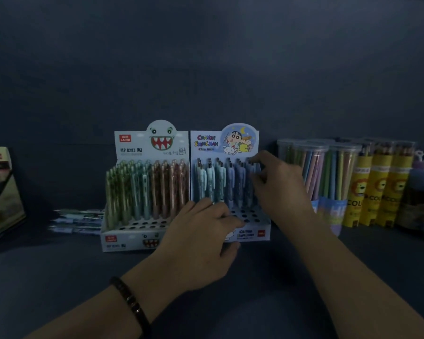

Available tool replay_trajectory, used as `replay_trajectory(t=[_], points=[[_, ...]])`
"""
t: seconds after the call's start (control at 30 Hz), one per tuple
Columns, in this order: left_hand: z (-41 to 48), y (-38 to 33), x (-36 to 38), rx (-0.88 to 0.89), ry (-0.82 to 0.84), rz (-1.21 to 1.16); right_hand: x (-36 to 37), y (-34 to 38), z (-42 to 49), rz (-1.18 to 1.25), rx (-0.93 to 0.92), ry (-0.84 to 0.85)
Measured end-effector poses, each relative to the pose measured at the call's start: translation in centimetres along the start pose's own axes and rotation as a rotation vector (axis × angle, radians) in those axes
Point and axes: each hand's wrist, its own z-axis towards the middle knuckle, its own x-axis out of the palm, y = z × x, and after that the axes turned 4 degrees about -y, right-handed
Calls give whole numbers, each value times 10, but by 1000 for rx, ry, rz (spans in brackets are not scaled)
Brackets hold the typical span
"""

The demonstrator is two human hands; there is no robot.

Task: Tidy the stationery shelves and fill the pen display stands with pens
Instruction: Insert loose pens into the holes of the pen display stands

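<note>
Two pen display stands sit side by side on a dark shelf. The monster-face stand [123, 238] on the left holds green, teal and pink pens. The cartoon stand [263, 232] on the right holds blue pens [220, 182] in its back rows, with empty holes in front. My left hand [201, 243] rests on the front of the cartoon stand, thumb under its front panel and fingers over the holes. My right hand [279, 184] reaches into the right back rows, its fingertips pinching a blue pen there. Loose pens [78, 220] lie left of the stands.
Clear tubs of pastel pencils [328, 172] and yellow lion pencil tubes [377, 189] stand at the right. A dark jar [421, 199] is at the far right. A tilted cardboard box [0, 192] sits at the left edge.
</note>
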Motion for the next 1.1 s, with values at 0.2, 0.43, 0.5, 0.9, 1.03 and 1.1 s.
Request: replay_trajectory(t=[0.2, 0.43, 0.5, 0.9, 1.03, 1.1], points=[[3, 10, -12, 10, -205, -89, -2, 4, -7, -20, -14, 19], [0, 51, -64, -56, -455, -204, -14, 44, -14, 5, -37, -71], [-12, 82, -81, -89, -491, -184, -13, 71, -17, 106, -4, -61], [-87, 181, -103, -209, -602, -106, 80, 168, -23, 359, 49, -58], [-118, 214, -107, -342, -389, -180, 84, 165, -41, 276, -206, -146], [-126, 216, -112, -349, -268, -249, 81, 168, -49, 391, -277, 40]])
